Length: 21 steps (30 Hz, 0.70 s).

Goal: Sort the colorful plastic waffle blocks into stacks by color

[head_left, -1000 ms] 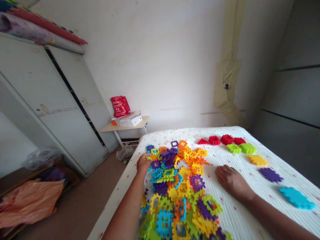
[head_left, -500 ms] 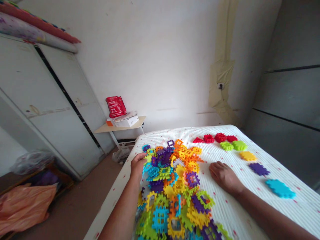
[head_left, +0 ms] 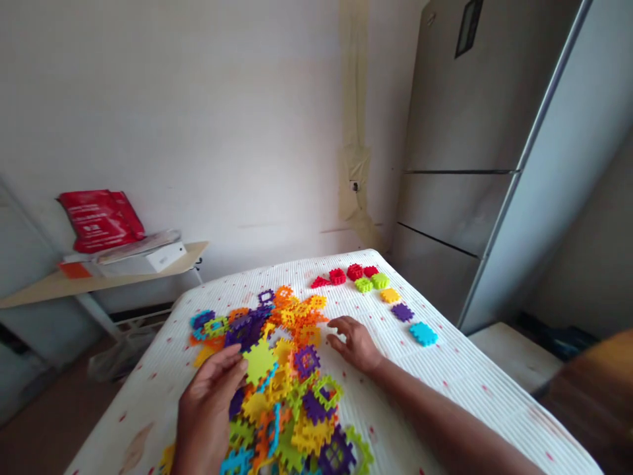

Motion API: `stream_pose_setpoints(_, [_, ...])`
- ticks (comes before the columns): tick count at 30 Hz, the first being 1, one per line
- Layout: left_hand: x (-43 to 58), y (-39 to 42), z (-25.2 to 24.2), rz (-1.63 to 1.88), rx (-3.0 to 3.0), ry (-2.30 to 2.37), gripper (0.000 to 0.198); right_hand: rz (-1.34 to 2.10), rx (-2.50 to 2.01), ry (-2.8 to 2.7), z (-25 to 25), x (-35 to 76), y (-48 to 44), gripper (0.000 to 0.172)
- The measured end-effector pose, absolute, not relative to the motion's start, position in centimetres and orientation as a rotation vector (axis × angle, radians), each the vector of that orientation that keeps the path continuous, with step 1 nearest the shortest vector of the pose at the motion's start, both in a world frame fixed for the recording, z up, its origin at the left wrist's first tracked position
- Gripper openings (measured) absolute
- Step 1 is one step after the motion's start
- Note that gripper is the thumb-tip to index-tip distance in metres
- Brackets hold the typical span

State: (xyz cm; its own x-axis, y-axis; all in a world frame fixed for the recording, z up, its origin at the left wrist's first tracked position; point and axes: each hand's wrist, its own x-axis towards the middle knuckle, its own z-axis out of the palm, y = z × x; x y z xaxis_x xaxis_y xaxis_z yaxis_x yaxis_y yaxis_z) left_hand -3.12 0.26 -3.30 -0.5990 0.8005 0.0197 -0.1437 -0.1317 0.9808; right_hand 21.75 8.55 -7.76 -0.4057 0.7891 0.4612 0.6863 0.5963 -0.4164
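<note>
Between the thumb and fingers of my left hand [head_left: 212, 396] is a lime-green toothed building piece [head_left: 260, 361], held over the heap. My right hand [head_left: 357, 343] rests beside the heap's right edge, fingers curved and apart, with nothing visible in it. Under and around the left hand lies a loose heap of interlocking plastic pieces in yellow, orange, purple, blue and green, some with window-like openings. Near the right hand are a purple frame piece [head_left: 307, 361] and orange pieces [head_left: 309, 335].
Along the far right of the table [head_left: 395, 396] run sorted pieces: red pieces [head_left: 337, 276], green pieces [head_left: 364, 285], a yellow piece [head_left: 390, 295], a purple piece [head_left: 402, 312] and a blue piece [head_left: 423, 334]. A side table [head_left: 195, 256] bears a red bag [head_left: 101, 221]. A fridge [head_left: 455, 138] stands behind, right.
The view has turned to the right. My left hand has come back from the heap's far left with a lime-green piece in it. The right hand's fingers have spread from a curled pose.
</note>
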Motion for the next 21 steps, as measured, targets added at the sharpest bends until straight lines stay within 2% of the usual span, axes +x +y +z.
stream_pose_setpoints(3, [-1.0,-0.2,-4.5,1.794,0.747,1.434,0.055,0.344,-0.903,-2.063,-5.8,19.4,5.5,0.038])
stream_pose_setpoints(5, [0.0,-0.3,-5.3,1.823,0.720,1.408,0.055,0.293,-0.838,-2.107,-4.7,17.9,3.7,0.052])
stream_pose_setpoints(7, [0.6,-0.4,-6.0,1.833,0.717,1.377,0.056,0.207,-0.852,-2.185,-4.2,16.8,2.6,0.058])
stream_pose_setpoints(13, [1.6,-0.7,-6.8,1.810,0.748,1.333,0.056,0.088,-1.007,-2.242,-4.9,16.0,2.2,0.035])
stream_pose_setpoints(21, [1.9,-0.9,-7.3,1.828,0.761,1.332,0.058,0.322,-0.945,-2.123,-4.8,16.8,2.3,0.044])
